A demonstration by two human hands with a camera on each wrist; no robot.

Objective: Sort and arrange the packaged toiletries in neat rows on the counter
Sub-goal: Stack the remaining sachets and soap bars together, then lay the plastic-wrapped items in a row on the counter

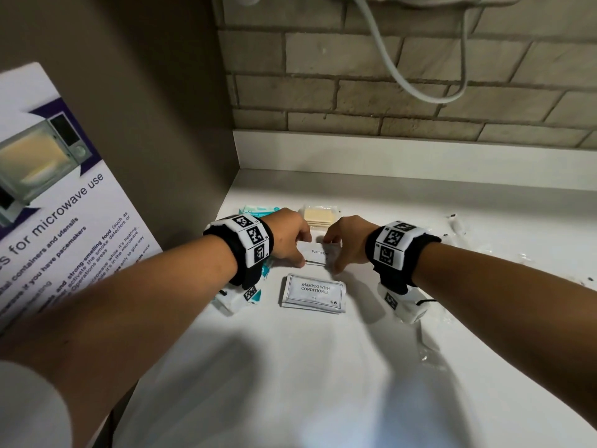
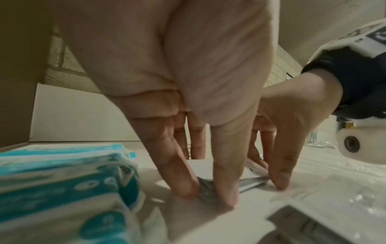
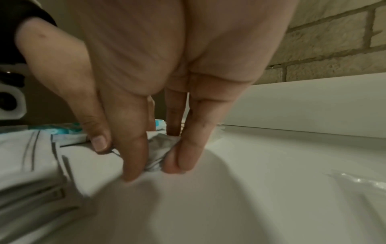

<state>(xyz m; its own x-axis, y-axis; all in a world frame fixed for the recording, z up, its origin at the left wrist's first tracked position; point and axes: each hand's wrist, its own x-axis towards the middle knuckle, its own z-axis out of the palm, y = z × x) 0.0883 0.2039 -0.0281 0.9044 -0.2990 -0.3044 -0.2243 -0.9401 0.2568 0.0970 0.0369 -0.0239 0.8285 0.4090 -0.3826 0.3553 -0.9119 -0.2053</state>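
My left hand [image 1: 290, 236] and right hand [image 1: 344, 242] pinched the toothpaste sachet stack [image 1: 318, 255] by its ends, on the bench [image 1: 420, 202] behind the shampoo sachets [image 1: 315, 294]; squaring edges evenly seemed best.

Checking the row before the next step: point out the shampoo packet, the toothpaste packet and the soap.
shampoo packet [image 1: 313, 291]: head view, printed label.
toothpaste packet [image 1: 318, 253]: head view, white face between the hands.
soap [image 1: 318, 216]: head view, yellow top face.

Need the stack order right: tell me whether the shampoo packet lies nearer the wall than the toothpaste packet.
No. In the head view the shampoo packet lies nearer the person, with the toothpaste packet beyond it, between both hands.
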